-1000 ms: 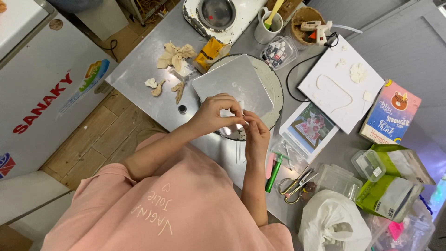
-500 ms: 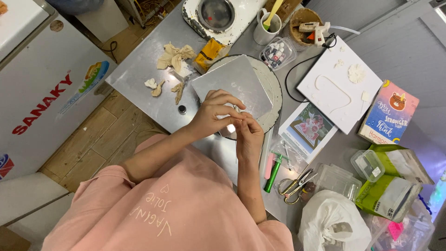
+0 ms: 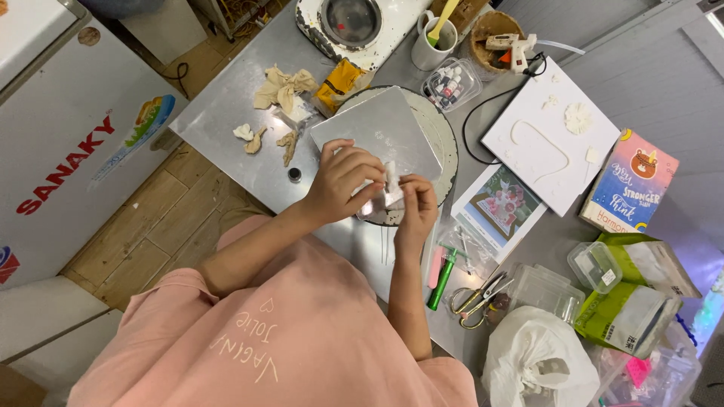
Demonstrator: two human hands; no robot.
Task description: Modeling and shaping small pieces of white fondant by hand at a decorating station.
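My left hand (image 3: 343, 181) and my right hand (image 3: 416, 207) meet over the near edge of a grey square board (image 3: 381, 128) that lies on a round turntable (image 3: 445, 143). Between the fingertips of both hands is a small white lump of soft material (image 3: 391, 179). The left fingers pinch it from above and the right fingers hold it from below. My pink sleeves and shirt (image 3: 286, 339) fill the lower part of the view.
Beige clay scraps (image 3: 283, 90) and a small dark cap (image 3: 295, 174) lie left of the board. A white panel with white shapes (image 3: 547, 136), a printed picture (image 3: 501, 207), scissors (image 3: 479, 298), a green pen (image 3: 442, 279), plastic boxes, a paint set (image 3: 452, 83) and a mug (image 3: 434, 38) stand right and behind.
Both hands stay together on the white lump. They have shifted slightly, with the fingers working the piece between them.
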